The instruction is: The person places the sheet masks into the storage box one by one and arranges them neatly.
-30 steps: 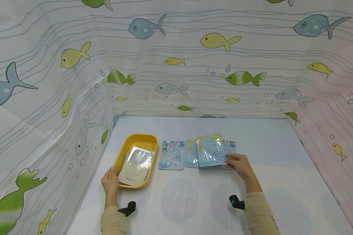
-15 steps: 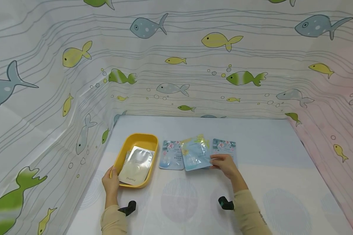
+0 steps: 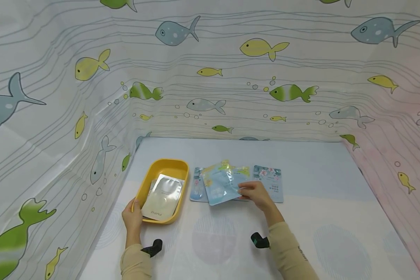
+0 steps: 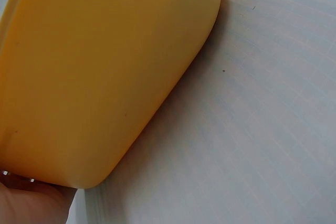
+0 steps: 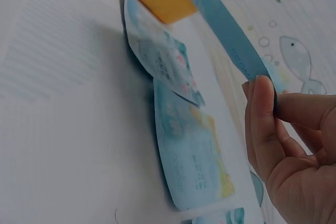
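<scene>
My left hand (image 3: pixel 132 216) grips the left rim of a yellow plastic tray (image 3: pixel 186 175). The tray's outer side (image 4: pixel 105 66) fills much of the left wrist view. Inside the tray lie pale silvery face mask packets (image 3: pixel 162 198). Between thumb and fingers, my right hand (image 3: pixel 257 194) pinches the edge of a light blue face mask packet (image 3: pixel 217 184), raised above the table. Seen nearly edge-on in the right wrist view, that packet (image 5: pixel 226 30) hangs above two others. Beneath it are a flowered packet (image 3: pixel 197 190) and a blue-and-yellow packet (image 5: pixel 189 150), both partly covered in the head view.
Another flowered packet (image 3: pixel 268 184) lies flat on the table to the right. The pale tablecloth (image 3: pixel 322 171) has printed circles. Fish-patterned sheets (image 3: pixel 210 89) stand around the back and sides. A black wrist mount (image 3: pixel 260 240) shows at each wrist.
My right hand has lifted the blue packet and carried it left, from over the right-hand packets to over the left flowered one. My left hand stays on the tray.
</scene>
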Demonstrator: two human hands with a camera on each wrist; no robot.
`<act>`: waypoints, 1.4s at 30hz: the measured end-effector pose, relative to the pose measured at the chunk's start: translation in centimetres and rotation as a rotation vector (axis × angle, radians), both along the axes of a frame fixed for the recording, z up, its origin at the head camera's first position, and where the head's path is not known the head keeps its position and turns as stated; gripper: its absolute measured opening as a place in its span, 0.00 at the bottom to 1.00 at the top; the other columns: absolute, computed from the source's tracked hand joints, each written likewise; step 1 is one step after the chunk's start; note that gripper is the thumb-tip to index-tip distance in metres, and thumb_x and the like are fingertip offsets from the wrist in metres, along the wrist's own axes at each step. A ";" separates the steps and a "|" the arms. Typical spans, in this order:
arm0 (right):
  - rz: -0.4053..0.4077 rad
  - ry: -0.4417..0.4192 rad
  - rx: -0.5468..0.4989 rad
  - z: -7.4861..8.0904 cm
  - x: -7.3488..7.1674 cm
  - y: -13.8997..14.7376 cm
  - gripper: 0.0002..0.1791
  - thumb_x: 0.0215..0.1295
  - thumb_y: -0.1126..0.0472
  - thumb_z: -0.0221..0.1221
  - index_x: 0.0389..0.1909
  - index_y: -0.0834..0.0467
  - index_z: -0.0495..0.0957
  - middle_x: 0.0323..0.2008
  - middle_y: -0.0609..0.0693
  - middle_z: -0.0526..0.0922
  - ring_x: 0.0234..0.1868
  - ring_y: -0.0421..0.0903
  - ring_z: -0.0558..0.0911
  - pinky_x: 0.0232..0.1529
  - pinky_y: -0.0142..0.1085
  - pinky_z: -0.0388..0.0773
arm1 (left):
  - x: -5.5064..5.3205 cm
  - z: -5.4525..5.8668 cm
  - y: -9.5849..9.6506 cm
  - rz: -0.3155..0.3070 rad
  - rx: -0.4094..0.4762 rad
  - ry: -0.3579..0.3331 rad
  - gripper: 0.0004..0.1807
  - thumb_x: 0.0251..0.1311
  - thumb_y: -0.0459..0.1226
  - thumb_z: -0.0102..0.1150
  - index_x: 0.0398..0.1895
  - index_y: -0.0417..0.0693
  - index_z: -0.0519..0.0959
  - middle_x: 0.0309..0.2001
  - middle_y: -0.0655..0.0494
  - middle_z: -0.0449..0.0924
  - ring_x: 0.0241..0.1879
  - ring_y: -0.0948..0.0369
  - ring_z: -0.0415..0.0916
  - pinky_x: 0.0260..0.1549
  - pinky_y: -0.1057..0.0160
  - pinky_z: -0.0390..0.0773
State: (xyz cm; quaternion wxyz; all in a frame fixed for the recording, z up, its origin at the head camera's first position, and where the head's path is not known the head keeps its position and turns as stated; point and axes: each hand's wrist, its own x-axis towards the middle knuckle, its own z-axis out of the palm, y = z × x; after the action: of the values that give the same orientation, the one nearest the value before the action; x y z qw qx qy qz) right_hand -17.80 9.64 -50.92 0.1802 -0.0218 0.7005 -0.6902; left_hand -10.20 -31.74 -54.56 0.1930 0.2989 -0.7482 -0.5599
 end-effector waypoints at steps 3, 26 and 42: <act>0.027 0.008 -0.011 0.1 -0.1 -0.6 0.18 0.58 0.73 0.58 0.49 0.78 0.73 0.44 0.66 0.79 0.33 0.44 0.82 0.44 0.44 0.81 | 0.0 0.0 0.0 -0.002 0.000 0.006 0.23 0.71 0.37 0.38 0.59 0.25 0.67 0.59 0.27 0.66 0.61 0.38 0.61 0.61 0.43 0.60; 0.158 0.007 -0.063 0.3 -0.4 -6.3 0.17 0.59 0.74 0.57 0.48 0.79 0.74 0.46 0.69 0.79 0.29 0.44 0.83 0.40 0.46 0.82 | 0.0 0.1 -0.1 -0.011 0.011 0.001 0.24 0.71 0.38 0.39 0.60 0.25 0.66 0.59 0.27 0.66 0.61 0.39 0.61 0.62 0.43 0.60; 0.080 -0.056 -0.067 0.5 0.1 -11.6 0.14 0.55 0.77 0.57 0.44 0.77 0.76 0.40 0.66 0.82 0.22 0.40 0.81 0.32 0.38 0.83 | 0.0 0.1 0.0 0.016 -0.004 -0.001 0.24 0.71 0.38 0.39 0.59 0.25 0.67 0.58 0.26 0.67 0.59 0.39 0.63 0.61 0.43 0.60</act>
State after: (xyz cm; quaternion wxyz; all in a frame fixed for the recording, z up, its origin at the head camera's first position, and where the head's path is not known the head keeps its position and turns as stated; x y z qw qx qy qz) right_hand -17.74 -1.92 -50.38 0.2262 -0.0364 0.6703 -0.7059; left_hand -10.16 -31.78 -54.43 0.1978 0.3046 -0.7471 -0.5568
